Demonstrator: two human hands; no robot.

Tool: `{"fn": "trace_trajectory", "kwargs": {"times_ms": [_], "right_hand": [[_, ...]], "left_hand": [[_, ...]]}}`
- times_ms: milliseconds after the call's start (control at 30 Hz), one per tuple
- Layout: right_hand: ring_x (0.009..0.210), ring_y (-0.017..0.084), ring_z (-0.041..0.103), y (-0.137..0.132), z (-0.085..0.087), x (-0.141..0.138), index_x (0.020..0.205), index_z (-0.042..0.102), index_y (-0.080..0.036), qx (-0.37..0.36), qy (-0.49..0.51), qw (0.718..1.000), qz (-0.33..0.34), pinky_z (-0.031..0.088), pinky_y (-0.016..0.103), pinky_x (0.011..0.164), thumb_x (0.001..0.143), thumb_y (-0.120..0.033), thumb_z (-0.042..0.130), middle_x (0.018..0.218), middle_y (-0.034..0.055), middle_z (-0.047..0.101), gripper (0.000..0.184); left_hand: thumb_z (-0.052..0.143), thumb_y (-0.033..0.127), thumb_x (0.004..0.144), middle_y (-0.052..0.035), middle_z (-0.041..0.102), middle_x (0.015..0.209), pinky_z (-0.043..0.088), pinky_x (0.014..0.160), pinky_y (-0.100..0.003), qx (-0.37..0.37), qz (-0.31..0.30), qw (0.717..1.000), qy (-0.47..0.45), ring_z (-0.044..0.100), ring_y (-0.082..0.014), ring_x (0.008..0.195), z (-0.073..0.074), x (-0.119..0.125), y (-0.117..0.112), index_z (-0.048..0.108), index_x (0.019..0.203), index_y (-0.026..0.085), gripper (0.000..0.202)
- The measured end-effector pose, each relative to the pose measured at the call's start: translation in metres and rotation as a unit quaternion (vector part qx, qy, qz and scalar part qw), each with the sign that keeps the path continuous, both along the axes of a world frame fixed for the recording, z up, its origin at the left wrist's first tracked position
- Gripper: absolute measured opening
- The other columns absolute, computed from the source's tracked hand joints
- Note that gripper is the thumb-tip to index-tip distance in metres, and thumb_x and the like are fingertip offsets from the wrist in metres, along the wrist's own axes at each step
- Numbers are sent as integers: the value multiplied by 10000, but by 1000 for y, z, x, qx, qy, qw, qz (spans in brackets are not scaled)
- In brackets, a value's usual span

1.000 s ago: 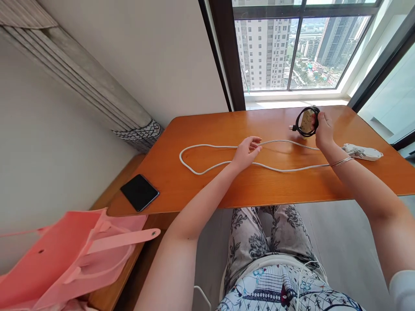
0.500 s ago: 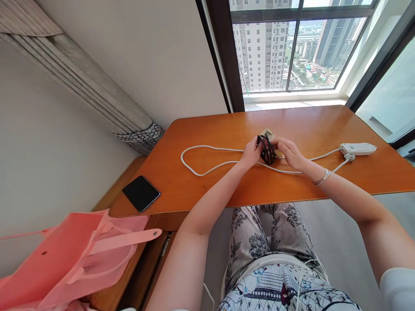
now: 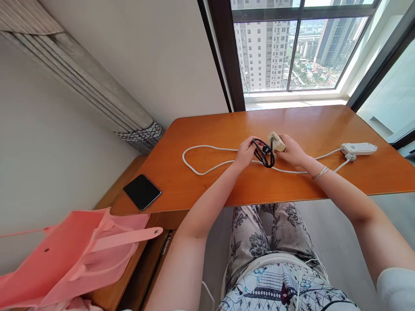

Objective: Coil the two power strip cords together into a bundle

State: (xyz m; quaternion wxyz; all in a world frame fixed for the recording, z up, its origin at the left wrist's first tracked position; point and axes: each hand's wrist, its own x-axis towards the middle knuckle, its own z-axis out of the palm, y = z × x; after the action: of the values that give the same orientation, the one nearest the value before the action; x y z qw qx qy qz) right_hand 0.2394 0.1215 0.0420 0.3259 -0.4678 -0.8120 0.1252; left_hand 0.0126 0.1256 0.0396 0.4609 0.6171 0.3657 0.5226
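Note:
My left hand point(image 3: 246, 152) pinches a loosely coiled black cable point(image 3: 266, 160) above the middle of the wooden table. Close beside it, my right hand point(image 3: 291, 151) is closed on a beige, blocky power adapter point(image 3: 276, 141). The black cable's loops hang between the two hands, against the adapter; whether they are joined is hidden. Beneath both hands runs a white cord point(image 3: 207, 147), looped out to the left. At its right end lie a white power strip point(image 3: 361, 149) and a white plug point(image 3: 349, 158).
A dark-screened phone or tablet point(image 3: 142, 192) lies at the left of the wooden table point(image 3: 201, 129). An open pink bag point(image 3: 74, 255) stands lower left, by a wooden drawer unit point(image 3: 136, 268). Beyond the table's far edge is a window point(image 3: 288, 52).
My hands have drawn slightly apart. The beige adapter, earlier mostly hidden behind the black coil, now shows in my right hand, and the cable's loops are looser and spread wider.

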Motion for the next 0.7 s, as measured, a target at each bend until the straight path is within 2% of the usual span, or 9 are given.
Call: {"fn": "trace_trajectory", "kwargs": {"times_ms": [133,267,400,500,600,700], "right_hand": [[1097,353,625,1,15,31,1223,596,-212,90,-12,982,-164,520,492,926,752,-345,672,1193,142,679,496],[1069,372,596,-4,25,67,1203,621,-209,147,-93,950,-259,471,517,937,750,-358,665,1145,154,670,479],[1097,395,581,-16,22,86,1229,632,-175,131,-167,935,-286,445,525,951,771,-360,653,1162,189,650,494],[1089,393,587,-22,17,93,1257,629,-159,110,-182,931,-296,453,510,926,782,-359,649,1163,201,648,516],[1083,402,585,-24,13,97,1253,630,-168,118,-175,927,-309,450,514,910,788,-358,650,1167,202,653,503],[1073,406,588,-25,9,102,1251,629,-175,111,-172,931,-303,448,518,903,776,-367,666,1160,197,662,513]], "left_hand": [[654,375,921,-4,675,708,465,554,-202,-28,101,994,-44,629,-99,570,16,-29,6,579,726,184,283],[677,352,934,42,563,603,434,527,-202,-37,159,984,-76,589,-89,503,29,-53,7,575,734,184,280],[609,384,980,36,541,603,413,500,-209,-67,175,974,-129,541,-83,488,34,-58,2,619,787,172,286],[553,387,998,27,533,587,423,513,-210,-109,179,968,-139,535,-90,508,31,-55,0,626,795,166,309],[575,290,961,41,546,580,449,573,-207,-127,193,969,-90,554,-97,538,22,-55,0,584,818,181,180],[562,168,906,54,569,599,463,621,-218,-125,205,971,-2,580,-110,583,11,-59,2,516,869,204,70]]}}
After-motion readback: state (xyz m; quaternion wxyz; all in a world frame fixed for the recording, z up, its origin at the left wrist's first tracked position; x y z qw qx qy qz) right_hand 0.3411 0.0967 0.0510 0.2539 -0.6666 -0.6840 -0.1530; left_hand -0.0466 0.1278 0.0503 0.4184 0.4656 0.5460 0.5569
